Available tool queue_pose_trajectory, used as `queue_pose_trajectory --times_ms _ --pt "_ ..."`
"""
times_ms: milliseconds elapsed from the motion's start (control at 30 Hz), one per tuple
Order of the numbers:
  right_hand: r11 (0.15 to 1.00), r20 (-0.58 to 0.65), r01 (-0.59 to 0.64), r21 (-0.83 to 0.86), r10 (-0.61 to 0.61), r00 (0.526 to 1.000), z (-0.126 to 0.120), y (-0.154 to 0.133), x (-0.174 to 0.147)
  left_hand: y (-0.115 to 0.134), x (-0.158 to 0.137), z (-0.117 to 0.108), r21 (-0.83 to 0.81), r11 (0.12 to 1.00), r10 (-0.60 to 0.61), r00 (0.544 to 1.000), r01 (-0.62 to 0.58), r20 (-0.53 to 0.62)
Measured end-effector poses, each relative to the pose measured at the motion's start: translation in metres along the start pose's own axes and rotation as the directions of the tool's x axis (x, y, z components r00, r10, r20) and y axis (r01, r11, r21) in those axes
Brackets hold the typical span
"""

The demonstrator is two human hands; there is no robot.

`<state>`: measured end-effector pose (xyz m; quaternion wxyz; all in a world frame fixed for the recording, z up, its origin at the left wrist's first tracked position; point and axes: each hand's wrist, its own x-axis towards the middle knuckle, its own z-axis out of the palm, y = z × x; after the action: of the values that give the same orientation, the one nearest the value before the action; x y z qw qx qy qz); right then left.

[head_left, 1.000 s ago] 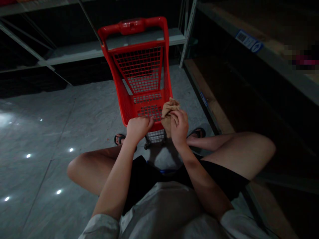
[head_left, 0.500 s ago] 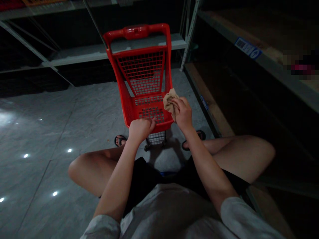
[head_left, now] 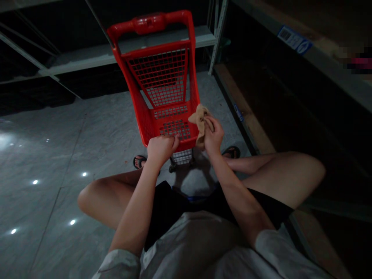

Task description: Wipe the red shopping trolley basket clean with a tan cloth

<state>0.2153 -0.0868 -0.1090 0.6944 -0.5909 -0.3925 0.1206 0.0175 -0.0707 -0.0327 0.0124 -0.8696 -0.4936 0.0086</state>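
A red plastic shopping cart (head_left: 136,112) stands between my feet, its handle at the far end and its near basket rim toward me. My left hand (head_left: 162,149) is wrapped round the near rim at the left corner, with the thumb lying along it. In my right hand (head_left: 214,135) a crumpled tan cloth (head_left: 200,116) is pinched between the fingers, at the near right corner of the basket. Part of the cloth hangs over the outside of that corner. The basket's grid floor shows nothing lying on it.
A metal shelf rack (head_left: 84,58) runs behind the cart. Close on the right is another shelf unit (head_left: 255,23) with blue-and-white labels (head_left: 295,39) on its edge. Grey floor (head_left: 95,128) stretches to the left. My bent knees flank the cart.
My right hand has shifted the cloth slightly down and toward the cart's near right corner. The cart's handle end sits farther up and left in view. My left hand stays on the rim.
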Motion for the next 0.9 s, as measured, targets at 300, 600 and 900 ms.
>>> queue_pose_trajectory --times_ms 300,600,900 --pt "0.976 -0.119 -0.179 0.123 0.193 0.974 0.021 0.009 -0.005 0.001 0.0 0.002 0.031 0.997 -0.07 0.997 0.071 -0.03" --pt "0.968 -0.047 -0.251 -0.004 0.251 0.967 0.005 -0.01 -0.093 0.0 -0.002 0.004 0.027 0.998 -0.063 0.997 0.065 -0.053" --pt "0.994 -0.088 -0.082 -0.069 0.076 0.993 -0.014 0.007 -0.016 0.013 0.011 0.001 -0.008 1.0 -0.028 0.999 0.027 -0.034"
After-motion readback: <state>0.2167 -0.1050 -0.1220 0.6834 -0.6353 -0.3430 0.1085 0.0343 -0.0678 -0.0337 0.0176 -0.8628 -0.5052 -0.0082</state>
